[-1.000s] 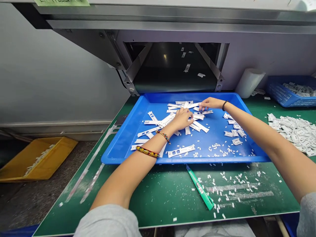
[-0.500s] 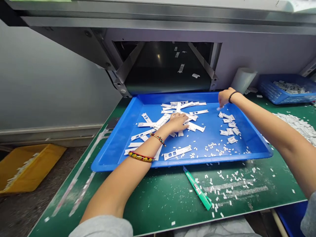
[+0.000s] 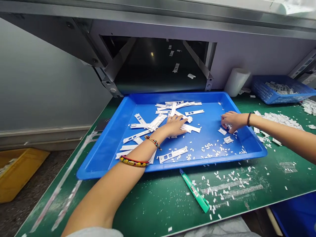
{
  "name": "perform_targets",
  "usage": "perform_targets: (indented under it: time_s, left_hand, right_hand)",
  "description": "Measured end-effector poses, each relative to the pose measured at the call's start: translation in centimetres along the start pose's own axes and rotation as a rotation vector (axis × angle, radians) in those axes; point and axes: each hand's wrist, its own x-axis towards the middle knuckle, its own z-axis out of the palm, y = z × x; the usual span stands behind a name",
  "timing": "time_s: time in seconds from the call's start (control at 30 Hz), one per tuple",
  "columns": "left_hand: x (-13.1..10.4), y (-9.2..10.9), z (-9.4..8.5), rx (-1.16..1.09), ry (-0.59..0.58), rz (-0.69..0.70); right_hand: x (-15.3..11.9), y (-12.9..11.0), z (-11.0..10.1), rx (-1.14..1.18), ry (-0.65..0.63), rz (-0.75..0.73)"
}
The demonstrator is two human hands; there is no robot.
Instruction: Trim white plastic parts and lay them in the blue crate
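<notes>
A blue tray (image 3: 103,148) holds long white slotted strips (image 3: 174,154) in a loose pile at its left and middle. My left hand (image 3: 175,126) lies on that pile, palm down with its fingers spread, and covers part of it. At the tray's right side my right hand (image 3: 233,121) curls its fingers down around several small white pieces (image 3: 229,127), which are mostly hidden beneath it. Just in front of these fingers lie a loose white piece (image 3: 222,131) and another small piece (image 3: 228,139). Tiny white scraps (image 3: 209,149) are scattered near the tray's front wall.
A green cutter (image 3: 195,191) lies on the green table (image 3: 153,204) before the tray. Behind it a dark conveyor belt (image 3: 148,72) carries a few white pieces. At right are a white roll (image 3: 237,82), a blue basket (image 3: 264,92) and a white heap (image 3: 281,120). A yellow bin (image 3: 27,168) stands left.
My right hand has come from the tray's far right corner toward me, down onto the small white pieces. My left hand stays on the strips. The whole view has shifted slightly.
</notes>
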Motion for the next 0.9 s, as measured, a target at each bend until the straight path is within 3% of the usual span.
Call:
perform_targets:
  time_s: [0.07, 0.17, 0.27, 0.37, 0.47, 0.6, 0.73, 0.9]
  left_hand:
    - [0.2, 0.2, 0.0, 0.0, 0.031, -0.021]
    - [0.4, 0.0, -0.1, 0.0, 0.108, -0.105]
    - [0.3, -1.3, -0.2, -0.009, 0.199, -0.286]
    - [-0.1, -3.0, -0.4, -0.036, 0.271, -0.474]
    - [-0.4, -4.2, -0.9, -0.076, 0.326, -0.58]
    - [-0.4, -4.6, -1.5, -0.122, 0.388, -0.624]
    - [-0.5, -5.0, -1.5, -0.153, 0.38, -0.655]
    - [-1.1, -5.6, -1.3, -0.151, 0.404, -0.666]
  right_hand:
    - [1.1, 0.7, -1.5, 0.041, 0.035, -0.025]
    - [5.6, 0.6, -3.5, 0.096, 0.199, 0.001]
    - [11.2, -1.2, -3.9, 0.145, 0.351, 0.06]
    - [14.8, -4.0, -3.2, 0.201, 0.376, 0.027]
    - [15.5, -6.2, -3.0, 0.247, 0.278, -0.115]
    - [15.1, -7.2, -4.3, 0.303, 0.16, -0.26]
    - [16.8, -8.9, -5.1, 0.342, 0.259, -0.252]
    - [18.8, -14.4, -3.2, 0.342, 0.337, -0.304]
